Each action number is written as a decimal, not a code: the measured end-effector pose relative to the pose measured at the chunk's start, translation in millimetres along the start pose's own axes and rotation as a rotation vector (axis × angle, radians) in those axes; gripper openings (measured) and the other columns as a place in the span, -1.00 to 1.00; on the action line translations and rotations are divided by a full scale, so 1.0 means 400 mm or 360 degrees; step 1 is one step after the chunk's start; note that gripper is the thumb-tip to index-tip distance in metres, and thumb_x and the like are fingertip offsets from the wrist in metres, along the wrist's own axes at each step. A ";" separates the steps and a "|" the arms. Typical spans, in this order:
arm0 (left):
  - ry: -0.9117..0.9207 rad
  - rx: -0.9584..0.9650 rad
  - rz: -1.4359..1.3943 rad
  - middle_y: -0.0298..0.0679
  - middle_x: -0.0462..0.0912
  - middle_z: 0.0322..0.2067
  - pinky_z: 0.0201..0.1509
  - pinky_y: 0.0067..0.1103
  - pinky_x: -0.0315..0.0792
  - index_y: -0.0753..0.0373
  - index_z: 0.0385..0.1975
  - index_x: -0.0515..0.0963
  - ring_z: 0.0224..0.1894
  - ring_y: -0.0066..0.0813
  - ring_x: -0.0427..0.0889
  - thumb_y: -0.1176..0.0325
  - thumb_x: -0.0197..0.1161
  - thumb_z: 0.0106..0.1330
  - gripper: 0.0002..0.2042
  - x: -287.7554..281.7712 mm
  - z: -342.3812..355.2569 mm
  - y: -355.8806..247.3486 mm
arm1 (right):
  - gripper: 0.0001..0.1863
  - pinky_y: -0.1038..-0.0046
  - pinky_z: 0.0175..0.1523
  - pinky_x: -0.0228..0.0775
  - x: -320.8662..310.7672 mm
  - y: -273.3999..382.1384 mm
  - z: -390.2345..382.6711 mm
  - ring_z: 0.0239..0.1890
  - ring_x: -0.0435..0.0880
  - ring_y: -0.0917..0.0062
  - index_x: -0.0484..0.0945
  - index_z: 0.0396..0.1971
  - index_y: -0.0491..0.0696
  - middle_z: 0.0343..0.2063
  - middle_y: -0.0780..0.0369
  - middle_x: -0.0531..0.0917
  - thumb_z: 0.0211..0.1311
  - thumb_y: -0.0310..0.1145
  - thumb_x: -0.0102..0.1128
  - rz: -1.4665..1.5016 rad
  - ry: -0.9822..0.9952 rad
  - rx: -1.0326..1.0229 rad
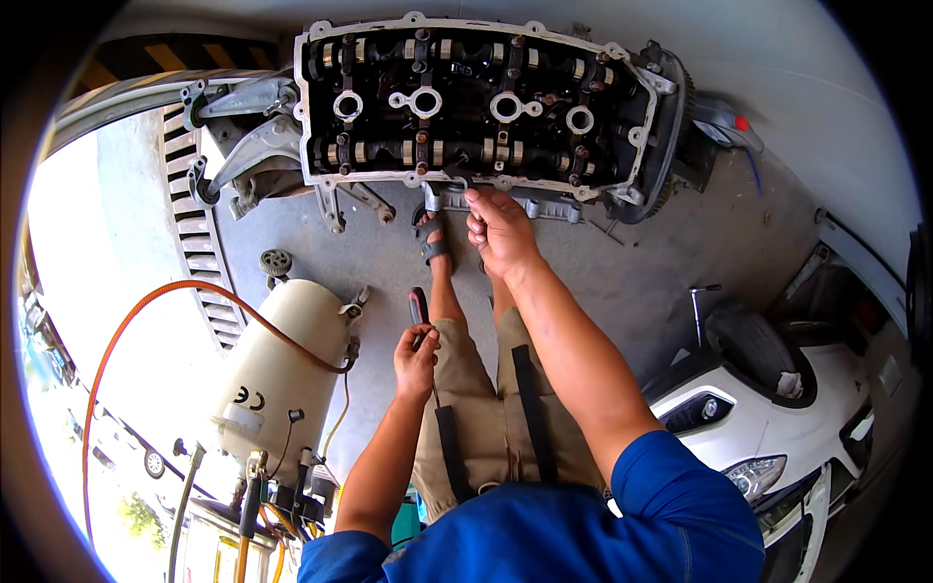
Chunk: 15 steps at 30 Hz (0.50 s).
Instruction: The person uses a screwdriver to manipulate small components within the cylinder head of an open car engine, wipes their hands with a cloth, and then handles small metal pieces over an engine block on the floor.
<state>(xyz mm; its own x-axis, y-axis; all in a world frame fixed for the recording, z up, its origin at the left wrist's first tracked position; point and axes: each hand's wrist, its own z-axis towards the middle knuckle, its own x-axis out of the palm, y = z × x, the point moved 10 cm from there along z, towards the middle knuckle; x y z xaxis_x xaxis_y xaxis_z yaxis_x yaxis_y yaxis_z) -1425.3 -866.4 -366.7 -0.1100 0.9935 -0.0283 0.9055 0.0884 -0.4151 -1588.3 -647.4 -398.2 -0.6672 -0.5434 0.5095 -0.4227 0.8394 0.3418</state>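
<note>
My left hand (416,361) is closed around a screwdriver (418,305) in front of my shorts. Its black and red handle points up and away from me, and a thin shaft seems to run down below the fist. At the near edge of an open engine cylinder head (413,180), my right hand (501,231) pinches a small dark, curved piece (461,179) whose kind I cannot make out. Inside the light metal rim lie two camshafts (384,153), bearing caps and several round ports in a dark, oily interior. The fingers partly hide the pinched piece.
A cream tank (282,335) with an orange hose (146,299) stands at the left. Metal arms (248,146) flank the engine, and a toothed wheel (671,136) is at its right end. A white car front part (758,418) and a tyre (748,345) lie at the right.
</note>
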 end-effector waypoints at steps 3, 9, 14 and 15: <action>-0.0001 -0.0003 0.0007 -0.43 0.50 -0.43 -0.50 -0.77 0.23 0.20 -0.22 0.50 -0.42 -0.73 0.43 0.35 0.28 0.30 -0.85 -0.003 0.001 -0.004 | -0.84 0.68 -0.57 0.08 -0.001 0.026 -0.004 -0.62 0.33 0.77 0.55 -0.31 -0.06 -0.55 0.43 0.47 0.21 -0.34 0.33 -0.0261 -0.0060 -0.0208; -0.0004 0.0003 0.0019 -0.42 0.50 -0.42 -0.50 -0.77 0.23 0.20 -0.24 0.50 -0.43 -0.73 0.43 0.35 0.29 0.30 -0.85 -0.016 0.008 -0.010 | -0.82 0.69 -0.57 0.08 0.015 0.031 -0.015 -0.62 0.34 0.77 0.55 -0.30 -0.08 -0.55 0.43 0.48 0.19 -0.33 0.35 -0.0298 -0.0103 -0.0289; 0.0031 -0.0006 0.0049 -0.43 0.51 -0.40 -0.45 -0.75 0.29 0.20 -0.22 0.50 -0.39 -0.72 0.48 0.36 0.22 0.34 -0.89 -0.027 0.011 -0.010 | -0.82 0.67 -0.57 0.07 0.024 0.011 -0.022 -0.63 0.32 0.75 0.52 -0.37 -0.03 -0.61 0.45 0.40 0.20 -0.29 0.33 -0.0042 -0.0130 -0.0124; 0.0029 -0.0011 0.0052 -0.43 0.51 -0.40 -0.45 -0.75 0.29 0.20 -0.23 0.50 -0.39 -0.72 0.48 0.36 0.22 0.34 -0.89 -0.029 0.011 -0.011 | -0.82 0.66 -0.57 0.06 0.024 0.005 -0.024 -0.63 0.31 0.75 0.51 -0.38 -0.02 -0.62 0.45 0.38 0.20 -0.28 0.31 0.0031 -0.0131 -0.0057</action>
<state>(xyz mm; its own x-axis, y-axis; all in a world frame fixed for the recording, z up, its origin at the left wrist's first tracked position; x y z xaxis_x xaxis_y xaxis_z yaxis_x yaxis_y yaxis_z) -1429.8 -878.6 -368.4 -0.0732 0.9970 -0.0251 0.9112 0.0566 -0.4080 -1589.5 -651.0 -385.0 -0.7238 -0.5229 0.4502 -0.3879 0.8479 0.3613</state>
